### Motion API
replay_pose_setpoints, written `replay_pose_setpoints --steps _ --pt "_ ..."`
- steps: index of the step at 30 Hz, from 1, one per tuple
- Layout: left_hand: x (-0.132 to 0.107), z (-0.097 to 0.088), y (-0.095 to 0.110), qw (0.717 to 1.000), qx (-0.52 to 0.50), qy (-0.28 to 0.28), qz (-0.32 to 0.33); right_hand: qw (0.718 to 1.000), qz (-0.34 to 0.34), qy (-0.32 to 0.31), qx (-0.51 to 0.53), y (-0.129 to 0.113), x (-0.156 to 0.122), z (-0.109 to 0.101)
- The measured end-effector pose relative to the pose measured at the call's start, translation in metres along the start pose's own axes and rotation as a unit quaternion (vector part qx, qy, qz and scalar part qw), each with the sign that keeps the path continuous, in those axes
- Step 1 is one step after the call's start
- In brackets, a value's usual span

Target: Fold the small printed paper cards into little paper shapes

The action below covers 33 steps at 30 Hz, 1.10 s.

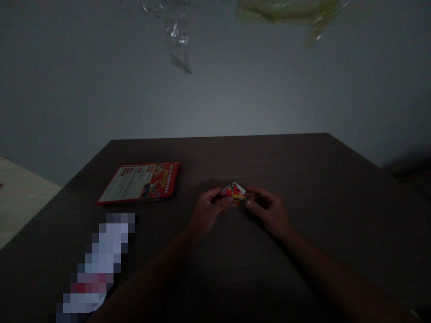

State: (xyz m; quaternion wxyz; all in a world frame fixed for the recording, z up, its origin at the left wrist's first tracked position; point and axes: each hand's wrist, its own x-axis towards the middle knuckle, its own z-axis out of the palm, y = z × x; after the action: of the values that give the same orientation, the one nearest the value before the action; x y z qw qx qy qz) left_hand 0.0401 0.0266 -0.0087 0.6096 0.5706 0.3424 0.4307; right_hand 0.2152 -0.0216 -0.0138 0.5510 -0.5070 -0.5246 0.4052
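Observation:
A small folded piece of printed paper (pixel 235 190), red, white and yellow with dark figures on it, is held just above the dark table, near its middle. My left hand (pixel 209 209) pinches its left side, thumb on top and fingers behind. At the right edge, my right hand (pixel 271 210) has its thumb and forefinger closed on the paper's lower right corner. The fingers behind the paper are partly hidden, and the dim light blurs the small print.
To the left on the wooden table (pixel 242 157) lies a red and white printed booklet (pixel 134 181). A blurred-out, bright long object (pixel 99 260) rests nearer me. Behind the table rises a grey wall (pixel 215 98) with clear plastic (pixel 178 38) and yellowish tape (pixel 279 13) on it.

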Motion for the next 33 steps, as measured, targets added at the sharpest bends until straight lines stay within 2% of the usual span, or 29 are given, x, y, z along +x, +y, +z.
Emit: replay_pose_setpoints --steps 11,22,33 --pt "-0.001 -0.0012 -0.0023 0.999 0.048 0.023 0.012 1.0 -0.011 -0.003 -0.008 0.0017 -0.0007 0.0029" --pt "-0.0015 -0.001 -0.0032 0.998 0.056 0.027 0.01 0.997 -0.027 -0.003 -0.067 0.0032 -0.0002 0.0028" --pt "-0.0021 -0.0009 -0.0036 0.997 0.069 0.026 0.012 0.999 -0.017 -0.01 -0.043 0.0017 -0.0007 0.0022"
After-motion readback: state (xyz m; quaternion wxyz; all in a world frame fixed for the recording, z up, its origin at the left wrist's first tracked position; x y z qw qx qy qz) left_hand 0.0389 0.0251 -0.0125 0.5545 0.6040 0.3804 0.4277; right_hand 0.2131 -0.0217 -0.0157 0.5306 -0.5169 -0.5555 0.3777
